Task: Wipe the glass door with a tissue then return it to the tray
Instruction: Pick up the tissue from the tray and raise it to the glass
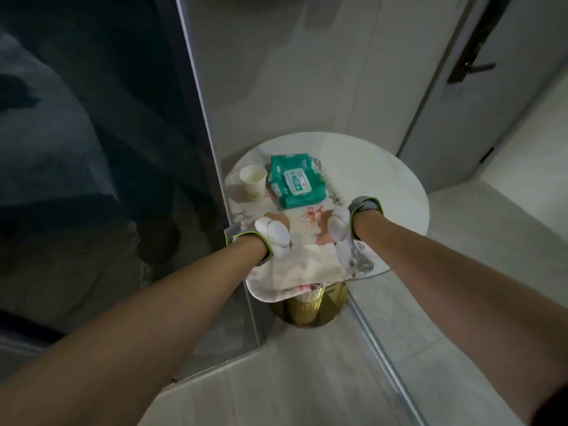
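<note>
A cream tissue (310, 262) lies spread over the near end of a patterned tray (364, 261) on a small round table. My left hand (273, 238) and my right hand (339, 229), both in white gloves with green-edged cuffs, grip the tissue's left and right sides, fingers curled onto it. The dark glass door (92, 149) stands at the left, its pale frame (199, 118) running down beside the table. Most of the tray's near part is hidden under the tissue.
On the tray's far end lie a green wet-wipe pack (296, 181) and a paper cup (253, 181). The white marble table (387, 179) has a gold base (307, 313). A grey door with a dark handle (471, 67) is at the upper right.
</note>
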{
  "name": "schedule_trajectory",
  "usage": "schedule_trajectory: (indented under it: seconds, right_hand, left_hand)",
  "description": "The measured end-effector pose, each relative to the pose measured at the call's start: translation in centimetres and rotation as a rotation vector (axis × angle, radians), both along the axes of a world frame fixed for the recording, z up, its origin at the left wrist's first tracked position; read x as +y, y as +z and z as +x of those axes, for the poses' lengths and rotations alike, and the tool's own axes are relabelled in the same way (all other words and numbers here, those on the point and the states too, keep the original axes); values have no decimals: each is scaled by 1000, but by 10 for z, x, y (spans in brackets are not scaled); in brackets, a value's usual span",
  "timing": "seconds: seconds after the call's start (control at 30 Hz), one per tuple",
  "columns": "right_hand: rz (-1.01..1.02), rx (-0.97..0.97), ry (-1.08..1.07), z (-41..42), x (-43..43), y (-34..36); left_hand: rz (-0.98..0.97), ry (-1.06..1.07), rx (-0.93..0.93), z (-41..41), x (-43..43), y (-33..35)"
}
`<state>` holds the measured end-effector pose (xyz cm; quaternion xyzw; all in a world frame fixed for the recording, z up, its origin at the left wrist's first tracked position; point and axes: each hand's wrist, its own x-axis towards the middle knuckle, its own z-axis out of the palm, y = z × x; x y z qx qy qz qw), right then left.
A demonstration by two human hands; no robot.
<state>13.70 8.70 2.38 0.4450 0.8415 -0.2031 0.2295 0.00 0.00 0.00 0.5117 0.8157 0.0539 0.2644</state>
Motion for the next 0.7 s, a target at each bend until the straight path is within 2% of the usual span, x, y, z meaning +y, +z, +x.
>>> schedule_trajectory:
  seconds: [0.13,0.33,0.5,0.7]
  right_hand:
    - [62,-210,72,1,3,-33]
    - [53,-125,151,5,13,-58]
    - [112,-144,170,9,11,-61]
    - [112,-100,127,17,1,-18]
  left_hand:
    - [-72,-14,36,-3,8,-33]
    - [-59,3,58,1,17,-70]
    - [-56,-52,77,-1,13,-76]
    - [-8,11,143,10,-4,-27]
